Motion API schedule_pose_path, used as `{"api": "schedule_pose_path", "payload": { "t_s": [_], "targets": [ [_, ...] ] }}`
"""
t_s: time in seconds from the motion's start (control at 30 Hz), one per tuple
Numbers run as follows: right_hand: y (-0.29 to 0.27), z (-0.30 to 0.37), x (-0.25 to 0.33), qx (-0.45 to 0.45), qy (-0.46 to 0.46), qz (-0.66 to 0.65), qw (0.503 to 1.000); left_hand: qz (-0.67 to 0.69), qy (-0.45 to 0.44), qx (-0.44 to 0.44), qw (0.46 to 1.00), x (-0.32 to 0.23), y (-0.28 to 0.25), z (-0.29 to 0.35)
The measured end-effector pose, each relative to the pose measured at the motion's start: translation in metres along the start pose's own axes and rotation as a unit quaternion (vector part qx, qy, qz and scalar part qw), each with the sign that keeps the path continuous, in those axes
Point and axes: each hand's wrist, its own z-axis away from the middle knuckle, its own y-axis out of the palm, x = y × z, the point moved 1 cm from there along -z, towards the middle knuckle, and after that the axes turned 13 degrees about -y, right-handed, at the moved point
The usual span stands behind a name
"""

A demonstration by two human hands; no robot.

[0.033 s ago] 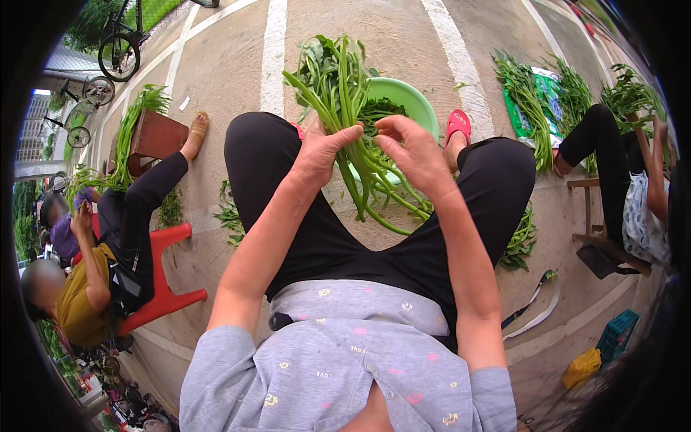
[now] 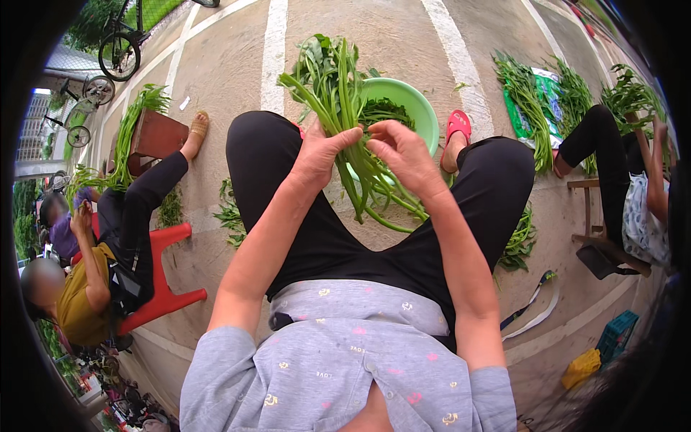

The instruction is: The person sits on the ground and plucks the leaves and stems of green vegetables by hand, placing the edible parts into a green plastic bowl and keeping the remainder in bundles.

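A bunch of long-stemmed leafy greens (image 2: 338,90) stands up between my knees, its leaves at the far end and loose stems trailing nearer. My left hand (image 2: 320,153) is wrapped round it, the thumb lying across the stems. At the right side of the bunch, my right hand (image 2: 404,155) has its thumb and forefinger bent in a pinch against the greens; its other fingers are curled. Just beyond that hand is a light green basin (image 2: 425,108) with darker leaves (image 2: 386,113) inside, its near part hidden by my hand and the stems.
Loose greens (image 2: 520,241) lie by my legs. Farther right, more greens (image 2: 531,119) rest on a plastic sack beside a seated person. On the left, people sit near a red plastic stool (image 2: 164,281) and a brown box (image 2: 160,135). A strap (image 2: 536,306) lies at right.
My right hand has shifted slightly left, and its fingertips have come in against the greens. The bunch in my left hand has tilted a little to the left.
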Motion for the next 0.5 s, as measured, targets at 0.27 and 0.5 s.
{"api": "schedule_pose_path", "payload": {
  "t_s": [0.27,0.5],
  "targets": [
    [0.032,0.004,-0.021,-0.02,0.034,-0.117,0.992,0.013,-0.001,-0.015,1.0,0.011,-0.009,0.009],
    [0.028,0.008,-0.024,0.01,0.036,-0.1,0.994,-0.032,-0.009,-0.001,0.999,0.019,-0.013,0.01]
  ]
}}
